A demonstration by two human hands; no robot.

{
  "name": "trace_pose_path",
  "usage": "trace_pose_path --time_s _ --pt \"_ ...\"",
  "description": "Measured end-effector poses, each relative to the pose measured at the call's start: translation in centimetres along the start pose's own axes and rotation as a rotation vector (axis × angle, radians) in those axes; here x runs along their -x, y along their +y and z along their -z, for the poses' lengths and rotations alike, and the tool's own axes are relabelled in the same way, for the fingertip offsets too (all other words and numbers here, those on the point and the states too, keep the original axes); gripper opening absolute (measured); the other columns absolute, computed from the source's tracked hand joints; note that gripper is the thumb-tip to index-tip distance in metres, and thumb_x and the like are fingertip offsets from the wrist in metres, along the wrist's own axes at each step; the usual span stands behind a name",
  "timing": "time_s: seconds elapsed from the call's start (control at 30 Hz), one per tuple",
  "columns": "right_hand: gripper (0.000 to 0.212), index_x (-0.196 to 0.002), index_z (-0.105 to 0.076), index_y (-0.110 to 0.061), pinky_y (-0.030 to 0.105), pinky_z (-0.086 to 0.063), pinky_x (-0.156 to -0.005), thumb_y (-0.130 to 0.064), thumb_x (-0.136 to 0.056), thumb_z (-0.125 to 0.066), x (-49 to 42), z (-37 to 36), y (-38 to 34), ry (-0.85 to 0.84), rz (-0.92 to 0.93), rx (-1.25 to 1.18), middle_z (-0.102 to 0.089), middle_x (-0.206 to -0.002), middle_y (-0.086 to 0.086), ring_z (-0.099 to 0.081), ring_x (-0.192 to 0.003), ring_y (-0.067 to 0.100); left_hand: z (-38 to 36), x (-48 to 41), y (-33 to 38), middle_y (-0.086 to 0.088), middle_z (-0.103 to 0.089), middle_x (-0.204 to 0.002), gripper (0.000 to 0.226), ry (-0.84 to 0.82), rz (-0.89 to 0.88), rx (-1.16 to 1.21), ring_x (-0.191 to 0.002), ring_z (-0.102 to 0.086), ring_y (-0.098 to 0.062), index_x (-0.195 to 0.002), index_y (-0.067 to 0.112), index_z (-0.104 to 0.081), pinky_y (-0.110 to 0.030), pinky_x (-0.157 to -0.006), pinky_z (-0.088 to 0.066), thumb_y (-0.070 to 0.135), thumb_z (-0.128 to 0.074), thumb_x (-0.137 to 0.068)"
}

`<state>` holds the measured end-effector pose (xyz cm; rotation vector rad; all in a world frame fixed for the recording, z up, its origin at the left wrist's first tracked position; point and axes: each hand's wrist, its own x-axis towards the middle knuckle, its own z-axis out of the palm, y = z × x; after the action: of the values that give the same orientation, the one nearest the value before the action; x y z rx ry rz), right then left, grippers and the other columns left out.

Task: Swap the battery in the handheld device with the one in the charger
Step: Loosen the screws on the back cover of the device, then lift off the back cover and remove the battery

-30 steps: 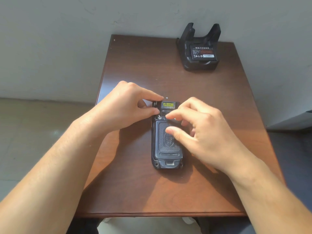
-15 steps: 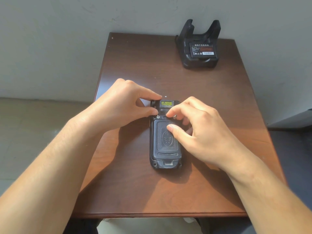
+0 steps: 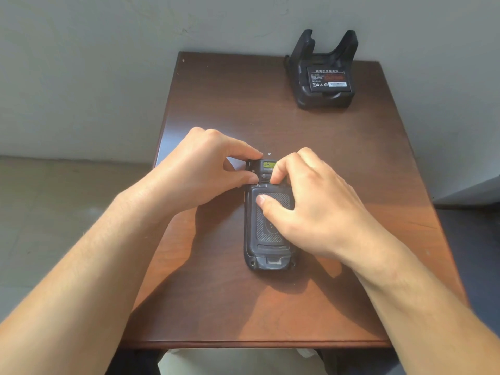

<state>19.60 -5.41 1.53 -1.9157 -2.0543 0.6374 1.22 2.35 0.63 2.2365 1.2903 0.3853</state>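
A black handheld device lies face down in the middle of the brown table, its textured back cover in place. My left hand pinches the device's top left corner between thumb and forefinger. My right hand rests on the cover, thumb pressed on the textured panel and fingertips at the cover's upper edge near a yellow label. At the far right corner stands the black charger with a labelled battery seated in it.
A grey wall runs behind the table. A tiny white speck lies on the wood just beyond the device. Floor shows to the left, and a dark surface to the right of the table.
My right hand's fingers have slid further over the top edge of the back cover and now hide the right screw area. The left hand and device stay in place.
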Motion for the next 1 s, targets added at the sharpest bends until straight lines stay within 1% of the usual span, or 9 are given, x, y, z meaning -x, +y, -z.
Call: trace_pose_path --time_s 0.1,0.2,0.3,0.43,0.53,0.67,0.8,0.9,1.0 --pt "0.025 -0.097 -0.047 -0.035 0.038 -0.045 -0.080 -0.054 -0.083 -0.056 0.0 0.4 0.5 0.028 0.023 -0.071 -0.053 -0.099 -0.016 -0.051 -0.093 0.014 0.0 0.0 -0.1 0.054 -0.044 -0.049 0.035 -0.012 -0.010 0.008 -0.068 -0.066 0.007 -0.115 0.033 -0.073 0.005 -0.067 -0.037 0.036 -0.077 -0.080" --pt "0.020 -0.102 -0.054 -0.034 0.035 -0.042 -0.078 -0.043 -0.085 -0.062 0.3 0.6 1.1 0.035 0.073 -0.144 -0.057 -0.094 -0.021 -0.049 -0.083 -0.001 0.0 0.0 -0.1 0.059 -0.041 -0.052 0.034 -0.016 -0.012 0.015 -0.071 -0.069 0.001 -0.114 0.033 -0.073 0.005 -0.067 -0.037 0.035 -0.077 -0.080" --pt "0.019 -0.104 -0.061 -0.034 0.029 -0.044 -0.074 -0.034 -0.085 -0.065 0.8 0.6 1.2 0.081 0.127 -0.272 -0.066 -0.091 -0.019 -0.056 -0.077 -0.005 0.0 0.0 -0.1 0.046 -0.050 -0.051 0.033 -0.007 -0.009 0.015 -0.072 -0.070 0.002 -0.112 0.034 -0.074 0.003 -0.067 -0.040 0.034 -0.078 -0.080" --pt "0.016 -0.105 -0.070 -0.017 0.019 -0.053 -0.082 -0.011 -0.090 -0.066 1.2 1.2 1.5 0.093 0.154 -0.670 -0.073 -0.096 -0.010 -0.069 -0.090 0.003 -0.1 0.0 0.0 0.031 -0.069 -0.075 0.030 -0.019 0.006 0.038 -0.072 -0.071 0.003 -0.111 0.036 -0.073 -0.012 -0.072 -0.050 0.032 -0.076 -0.081" --pt "0.017 -0.106 -0.071 -0.010 0.018 -0.052 -0.079 0.000 -0.095 -0.063 1.5 2.6 3.4 0.152 0.073 -0.939 -0.074 -0.095 -0.007 -0.068 -0.088 0.004 -0.1 0.1 0.0 0.037 -0.068 -0.075 0.033 -0.016 0.027 0.097 -0.071 -0.068 0.006 -0.112 0.039 -0.071 -0.005 -0.066 -0.044 0.033 -0.078 -0.079" --pt "0.020 -0.103 -0.073 -0.019 0.019 -0.052 -0.071 -0.003 -0.094 -0.066 1.8 3.2 7.0 0.060 -0.124 -0.763 -0.075 -0.088 -0.004 -0.069 -0.080 0.006 -0.3 0.0 -0.3 0.019 -0.073 -0.108 0.049 -0.001 0.025 0.135 -0.072 -0.070 0.001 -0.124 0.039 -0.065 -0.002 -0.068 -0.041 0.034 -0.079 -0.078" --pt "0.013 -0.095 -0.075 -0.023 0.025 -0.054 -0.073 -0.011 -0.092 -0.071 1.7 2.8 8.6 -0.025 -0.207 -0.576 -0.077 -0.087 -0.002 -0.071 -0.079 0.008 -0.3 -0.1 -0.3 0.019 -0.074 -0.109 0.049 -0.005 0.034 0.122 -0.073 -0.070 0.001 -0.123 0.038 -0.066 -0.006 -0.071 -0.043 0.035 -0.079 -0.077" --pt "0.012 -0.094 -0.075 -0.031 0.035 -0.058 -0.081 -0.035 -0.083 -0.077 1.6 2.7 8.9 0.019 -0.201 -0.411 -0.077 -0.086 -0.003 -0.074 -0.081 0.014 -0.3 0.0 -0.3 0.018 -0.075 -0.107 0.050 0.001 0.038 0.128 -0.072 -0.070 0.000 -0.124 0.037 -0.065 -0.012 -0.076 -0.048 0.034 -0.080 -0.076" --pt "0.010 -0.090 -0.072 -0.034 0.010 -0.044 -0.069 -0.039 -0.083 -0.078 1.9 2.8 8.8 0.081 -0.174 -0.134 -0.066 -0.071 -0.012 -0.063 -0.072 0.003 -0.3 0.0 -0.3 0.017 -0.075 -0.107 0.052 0.010 0.031 0.125 -0.070 -0.070 0.000 -0.124 0.037 -0.065 -0.016 -0.077 -0.051 0.035 -0.081 -0.075"
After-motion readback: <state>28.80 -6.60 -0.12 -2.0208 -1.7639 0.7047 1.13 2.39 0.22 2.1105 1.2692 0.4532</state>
